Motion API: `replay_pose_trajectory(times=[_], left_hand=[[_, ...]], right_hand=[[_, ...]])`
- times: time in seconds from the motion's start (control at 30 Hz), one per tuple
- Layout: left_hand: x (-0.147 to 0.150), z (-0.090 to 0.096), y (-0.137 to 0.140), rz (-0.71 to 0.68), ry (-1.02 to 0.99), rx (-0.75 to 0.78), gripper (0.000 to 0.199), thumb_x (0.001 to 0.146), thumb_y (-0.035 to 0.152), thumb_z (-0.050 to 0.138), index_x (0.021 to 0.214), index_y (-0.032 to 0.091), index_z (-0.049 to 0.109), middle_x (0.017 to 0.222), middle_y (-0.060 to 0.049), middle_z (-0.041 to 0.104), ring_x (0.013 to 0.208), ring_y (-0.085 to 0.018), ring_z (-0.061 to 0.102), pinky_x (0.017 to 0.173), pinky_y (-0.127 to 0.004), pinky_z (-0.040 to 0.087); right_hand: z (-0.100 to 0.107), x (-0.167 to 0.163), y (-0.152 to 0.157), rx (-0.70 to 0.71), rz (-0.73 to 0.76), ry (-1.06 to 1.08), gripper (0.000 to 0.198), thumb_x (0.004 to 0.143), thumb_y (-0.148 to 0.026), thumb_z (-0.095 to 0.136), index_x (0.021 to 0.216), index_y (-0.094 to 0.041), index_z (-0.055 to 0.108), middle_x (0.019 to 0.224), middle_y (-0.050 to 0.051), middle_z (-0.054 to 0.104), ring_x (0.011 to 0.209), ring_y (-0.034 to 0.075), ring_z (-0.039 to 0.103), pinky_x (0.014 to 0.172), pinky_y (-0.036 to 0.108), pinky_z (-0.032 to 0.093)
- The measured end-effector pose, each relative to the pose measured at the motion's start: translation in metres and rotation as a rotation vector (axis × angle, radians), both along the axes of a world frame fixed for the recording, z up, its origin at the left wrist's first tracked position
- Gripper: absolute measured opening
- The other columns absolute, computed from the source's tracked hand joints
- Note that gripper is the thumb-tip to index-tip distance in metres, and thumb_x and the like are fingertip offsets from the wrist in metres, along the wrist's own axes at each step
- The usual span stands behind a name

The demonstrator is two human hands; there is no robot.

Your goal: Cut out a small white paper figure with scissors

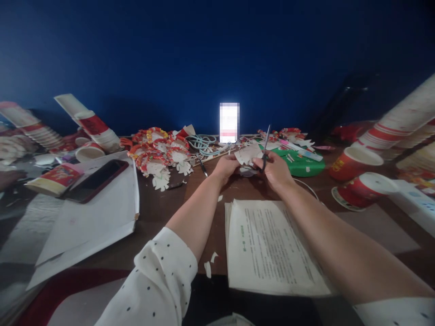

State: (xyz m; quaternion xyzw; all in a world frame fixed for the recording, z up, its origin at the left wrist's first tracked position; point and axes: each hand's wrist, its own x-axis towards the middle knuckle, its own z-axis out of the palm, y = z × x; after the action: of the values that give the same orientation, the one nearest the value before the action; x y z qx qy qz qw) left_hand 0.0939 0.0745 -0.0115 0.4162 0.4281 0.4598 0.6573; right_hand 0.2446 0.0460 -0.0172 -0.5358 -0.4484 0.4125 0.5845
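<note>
My left hand (227,167) is closed on the left edge of a pale piece of cut paper (249,155), held just above the table. Fingers of my right hand (277,172) are wrapped round the dark handles of a pair of scissors (267,141), whose blades point upward. My right fingertips also reach the paper's right edge. The blades stand beside the paper, not across it. What lies under the paper between my hands is partly hidden. Nearer me, a printed booklet (268,244) lies on the table below my wrists.
Left are a phone (100,180) on white sheets, stacked paper cups (97,129) and red-and-white paper cutouts (159,151). A black pen (203,167) lies by my left hand. Right are a green sheet (306,168), red cups (363,190) and a power strip (416,199). A bright screen (229,122) stands behind.
</note>
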Motion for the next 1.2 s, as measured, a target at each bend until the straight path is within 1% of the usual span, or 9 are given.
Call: replay_pose_trajectory(times=[0.13, 0.3, 0.47, 0.6, 0.73, 0.83, 0.9, 1.03, 1.2], left_hand=[[-0.002, -0.005, 0.002, -0.042, 0.015, 0.028, 0.02, 0.063, 0.011, 0.083, 0.081, 0.011, 0.076, 0.063, -0.003, 0.069, 0.058, -0.012, 0.06, 0.063, -0.025, 0.049], [-0.003, -0.01, 0.004, -0.071, 0.046, 0.097, 0.032, 0.056, 0.018, 0.093, 0.082, 0.012, 0.076, 0.071, -0.005, 0.073, 0.063, -0.013, 0.063, 0.069, -0.028, 0.05], [0.0, -0.014, 0.005, -0.015, 0.033, 0.145, 0.041, 0.053, 0.017, 0.094, 0.09, 0.013, 0.077, 0.08, -0.005, 0.077, 0.074, -0.016, 0.067, 0.081, -0.03, 0.053], [0.0, -0.019, 0.009, 0.003, 0.062, 0.162, 0.037, 0.053, 0.015, 0.092, 0.087, 0.014, 0.077, 0.08, -0.005, 0.077, 0.074, -0.017, 0.067, 0.082, -0.03, 0.053], [-0.001, -0.019, 0.011, 0.008, 0.137, 0.154, 0.028, 0.057, 0.01, 0.085, 0.084, 0.015, 0.078, 0.069, -0.002, 0.073, 0.063, -0.014, 0.062, 0.072, -0.027, 0.05], [-0.001, -0.015, 0.008, 0.014, 0.17, 0.123, 0.014, 0.063, 0.006, 0.077, 0.074, 0.014, 0.074, 0.055, 0.002, 0.062, 0.05, -0.009, 0.049, 0.059, -0.024, 0.042], [0.0, -0.01, 0.004, 0.01, 0.146, 0.108, 0.012, 0.065, 0.003, 0.073, 0.071, 0.014, 0.072, 0.052, 0.003, 0.059, 0.047, -0.007, 0.044, 0.054, -0.022, 0.037], [0.001, -0.003, -0.002, -0.037, 0.06, 0.045, 0.01, 0.069, 0.005, 0.071, 0.073, 0.014, 0.071, 0.054, 0.001, 0.06, 0.046, -0.006, 0.043, 0.049, -0.021, 0.031], [-0.001, -0.006, 0.001, -0.06, 0.027, 0.028, 0.009, 0.066, 0.008, 0.074, 0.072, 0.015, 0.071, 0.05, 0.003, 0.056, 0.045, -0.006, 0.043, 0.046, -0.02, 0.028]], right_hand=[[0.002, 0.0, -0.002, -0.022, -0.018, 0.016, 0.05, 0.058, -0.041, 0.086, 0.099, -0.021, 0.066, 0.07, -0.003, 0.065, 0.063, 0.016, 0.062, 0.052, 0.025, 0.049], [0.004, 0.0, -0.004, -0.026, -0.023, -0.042, 0.046, 0.06, -0.042, 0.084, 0.096, -0.021, 0.065, 0.066, -0.004, 0.061, 0.061, 0.015, 0.06, 0.053, 0.025, 0.048], [0.004, 0.001, -0.004, -0.041, -0.015, -0.037, 0.052, 0.057, -0.043, 0.087, 0.099, -0.021, 0.065, 0.076, 0.0, 0.067, 0.066, 0.019, 0.064, 0.053, 0.027, 0.049], [0.005, 0.0, -0.006, -0.041, -0.01, -0.02, 0.051, 0.055, -0.04, 0.089, 0.096, -0.021, 0.066, 0.074, -0.001, 0.068, 0.067, 0.018, 0.064, 0.052, 0.026, 0.049], [0.004, -0.001, -0.005, -0.049, -0.022, 0.003, 0.053, 0.055, -0.038, 0.09, 0.099, -0.021, 0.067, 0.07, -0.003, 0.065, 0.064, 0.016, 0.063, 0.051, 0.024, 0.048], [0.002, -0.001, -0.002, -0.053, -0.024, 0.066, 0.055, 0.052, -0.038, 0.09, 0.099, -0.021, 0.066, 0.067, -0.006, 0.061, 0.061, 0.015, 0.062, 0.05, 0.024, 0.048], [0.002, -0.002, -0.001, -0.053, -0.016, 0.101, 0.055, 0.052, -0.037, 0.09, 0.099, -0.022, 0.065, 0.068, -0.006, 0.06, 0.06, 0.014, 0.061, 0.05, 0.024, 0.048], [0.001, -0.001, 0.0, -0.054, 0.025, 0.157, 0.05, 0.056, -0.036, 0.089, 0.095, -0.025, 0.061, 0.071, -0.006, 0.061, 0.061, 0.013, 0.061, 0.049, 0.023, 0.046], [0.003, 0.002, 0.0, -0.085, 0.109, 0.212, 0.044, 0.056, -0.034, 0.091, 0.084, -0.025, 0.058, 0.069, -0.005, 0.06, 0.061, 0.012, 0.061, 0.05, 0.022, 0.046]])
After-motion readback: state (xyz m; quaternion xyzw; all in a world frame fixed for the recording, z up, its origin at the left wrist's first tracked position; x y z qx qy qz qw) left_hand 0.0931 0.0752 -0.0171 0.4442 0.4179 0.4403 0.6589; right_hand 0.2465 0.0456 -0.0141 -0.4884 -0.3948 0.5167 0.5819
